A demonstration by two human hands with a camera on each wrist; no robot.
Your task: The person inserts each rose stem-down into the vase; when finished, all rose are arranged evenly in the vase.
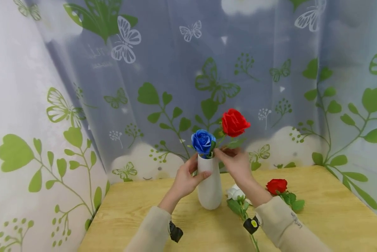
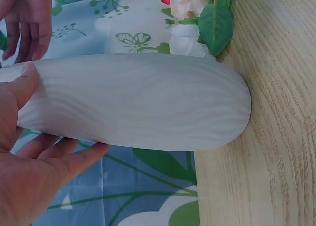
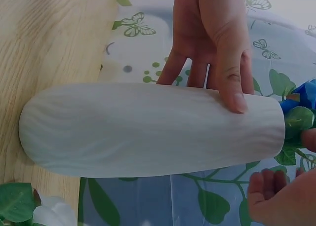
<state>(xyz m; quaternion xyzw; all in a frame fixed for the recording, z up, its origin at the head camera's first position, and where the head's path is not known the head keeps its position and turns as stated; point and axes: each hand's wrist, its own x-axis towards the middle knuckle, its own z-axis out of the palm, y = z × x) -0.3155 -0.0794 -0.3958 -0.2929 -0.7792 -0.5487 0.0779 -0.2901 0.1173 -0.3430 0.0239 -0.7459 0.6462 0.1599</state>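
A white ribbed vase (image 1: 209, 185) stands upright on the table, seen sideways in both wrist views. My left hand (image 1: 186, 176) grips its upper part, thumb (image 3: 231, 90) on the near side and fingers behind. A blue rose (image 1: 202, 141) sits in the mouth, its green leaves (image 3: 298, 121) at the rim. At the rim's right side, my right hand (image 1: 237, 166) pinches the stem of a red rose (image 1: 235, 122), whose head leans to the right above the hand. The fingertips on that stem are partly hidden.
On the wooden table (image 1: 128, 217), a white rose (image 1: 235, 191) lies right of the vase, its stem running under the right wrist. Another red rose (image 1: 276, 186) lies farther right, partly behind the sleeve. A patterned curtain (image 1: 163, 70) hangs behind and at both sides.
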